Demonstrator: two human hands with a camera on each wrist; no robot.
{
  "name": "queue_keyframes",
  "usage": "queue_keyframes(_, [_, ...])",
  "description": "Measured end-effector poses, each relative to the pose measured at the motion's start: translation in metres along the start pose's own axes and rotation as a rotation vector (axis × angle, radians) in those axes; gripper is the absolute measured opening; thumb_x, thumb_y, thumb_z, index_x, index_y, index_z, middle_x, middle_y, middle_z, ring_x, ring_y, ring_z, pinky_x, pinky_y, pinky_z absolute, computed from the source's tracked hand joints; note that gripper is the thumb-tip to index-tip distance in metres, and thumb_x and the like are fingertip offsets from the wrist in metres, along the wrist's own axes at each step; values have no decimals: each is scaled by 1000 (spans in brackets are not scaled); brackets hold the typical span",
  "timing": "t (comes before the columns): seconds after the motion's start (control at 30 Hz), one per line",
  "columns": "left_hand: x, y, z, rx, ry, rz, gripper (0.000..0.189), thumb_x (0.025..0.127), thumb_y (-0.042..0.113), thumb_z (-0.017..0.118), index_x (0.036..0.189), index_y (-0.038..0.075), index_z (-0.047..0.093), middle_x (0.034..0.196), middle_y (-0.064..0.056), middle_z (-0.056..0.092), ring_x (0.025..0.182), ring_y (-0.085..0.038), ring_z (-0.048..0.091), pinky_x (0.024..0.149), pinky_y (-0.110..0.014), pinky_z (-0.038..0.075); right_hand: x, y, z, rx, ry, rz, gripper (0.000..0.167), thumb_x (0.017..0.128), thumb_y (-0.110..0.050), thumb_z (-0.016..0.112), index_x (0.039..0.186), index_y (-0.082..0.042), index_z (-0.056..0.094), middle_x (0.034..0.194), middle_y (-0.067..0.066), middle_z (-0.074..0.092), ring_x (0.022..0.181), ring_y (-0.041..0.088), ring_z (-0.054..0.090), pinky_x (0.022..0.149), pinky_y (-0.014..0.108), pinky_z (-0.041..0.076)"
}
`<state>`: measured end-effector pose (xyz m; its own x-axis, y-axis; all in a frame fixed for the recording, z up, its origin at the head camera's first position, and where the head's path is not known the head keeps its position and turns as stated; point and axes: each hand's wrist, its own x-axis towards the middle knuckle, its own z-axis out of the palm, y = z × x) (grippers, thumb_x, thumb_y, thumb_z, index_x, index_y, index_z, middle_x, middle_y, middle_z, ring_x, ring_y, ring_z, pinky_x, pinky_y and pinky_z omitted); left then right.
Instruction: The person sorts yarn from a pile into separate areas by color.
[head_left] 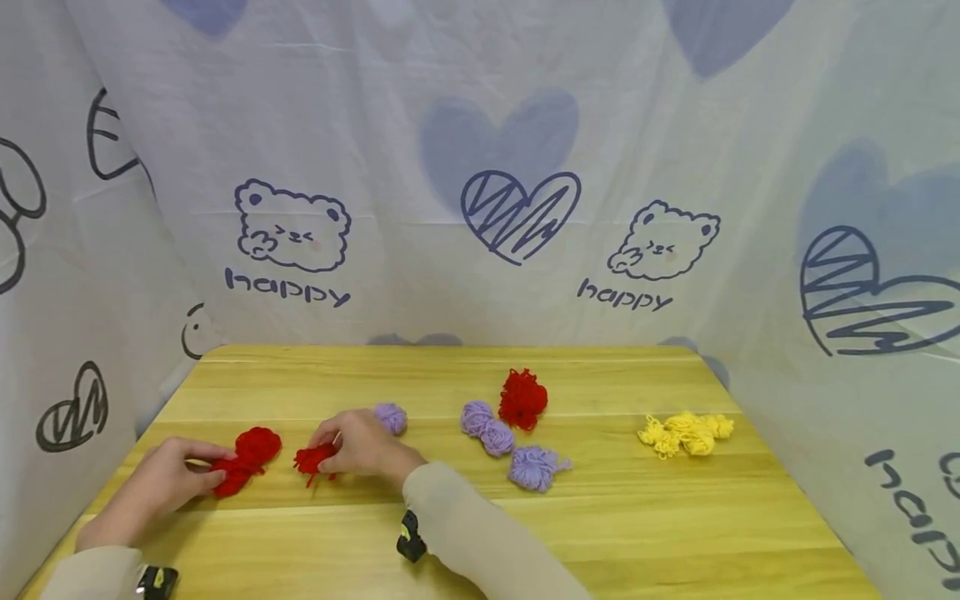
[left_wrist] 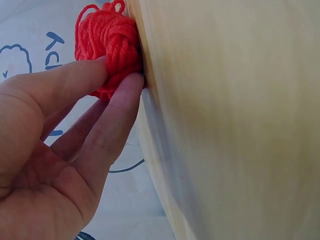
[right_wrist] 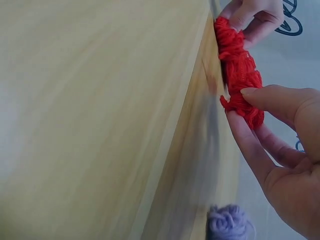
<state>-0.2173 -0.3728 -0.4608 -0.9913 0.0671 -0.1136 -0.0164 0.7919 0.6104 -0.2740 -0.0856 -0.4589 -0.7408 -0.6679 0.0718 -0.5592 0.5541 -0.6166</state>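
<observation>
So the left hand (head_left: 159,483) has a red yarn bundle (head_left: 234,479) in a light pinch, at 9 o'clock from the middle of the wooden table (head_left: 675,521), and the right hand (head_left: 366,446) is pinching a scraggly red yarn tuft (head_left: 312,458), also 9 o'clock but further in. My worry is snags: loose strands hang off that tuft, so one caught on a finger could drag it along after letting go. The red yarn ball (head_left: 259,443) sits right against the bundle at its 1 o'clock, so a sideways nudge might shove it. Also, the lavender yarn ball (head_left: 391,418) at the right hand's 1 o'clock could get knuckled and roll.
</observation>
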Motion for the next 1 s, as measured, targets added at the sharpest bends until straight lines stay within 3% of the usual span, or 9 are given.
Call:
queue_keyframes(0.43, [-1,3,-1,5,2,3,32,89,7,76,118,-5,74,113,-29,73,82,-14,72,62,-23,56,15,-16,13,-39,-6,0,23,84,-13,85,106,-21,81,103,-10,78,80,-4,61,71,5,44])
queue_keyframes(0.7, [0,1,1,-2,3,10,31,89,6,75,117,-7,73,112,-30,73,82,-14,72,62,-23,56,20,-22,22,-56,0,31,25,84,-13,86,106,-22,82,100,-13,79,87,-5,63,74,4,45])
queue_keyframes(1.0, [-2,2,1,-1,12,5,30,88,5,76,116,-6,74,111,-29,74,82,-16,73,61,-23,57,25,-25,27,-50,1,90,25,82,-15,87,105,-24,81,102,-12,78,80,-5,60,70,6,44])
